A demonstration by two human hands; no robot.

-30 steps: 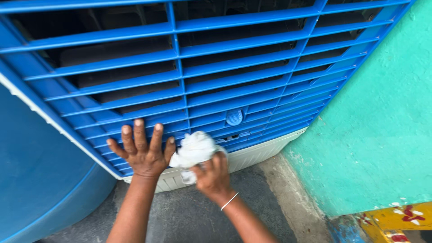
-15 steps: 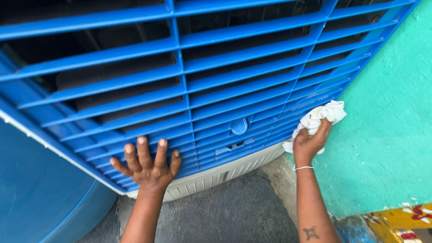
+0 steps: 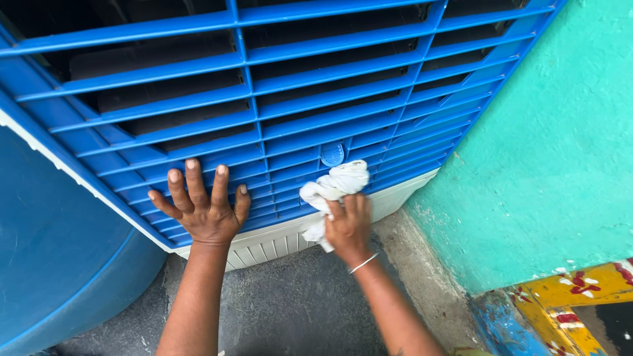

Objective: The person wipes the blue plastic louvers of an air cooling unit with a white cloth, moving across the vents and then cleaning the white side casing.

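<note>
A big blue slatted grille (image 3: 316,99) of an air cooler fills the upper view, with a white base (image 3: 277,240) below it. My left hand (image 3: 201,207) lies flat on the lower slats, fingers spread. My right hand (image 3: 348,227) grips a crumpled white cloth (image 3: 333,188) and presses it against the lowest slats, just under a round blue knob (image 3: 332,153). A thin bangle circles my right wrist.
A turquoise wall (image 3: 554,145) stands close on the right. A blue drum (image 3: 59,264) curves in at the lower left. Grey floor (image 3: 290,310) lies below the cooler. A yellow and red painted ledge (image 3: 567,303) is at the bottom right.
My right hand swept the cloth from the middle of the lower slats out to the grille's right edge, then back to the middle. My left hand stayed flat on the slats.
</note>
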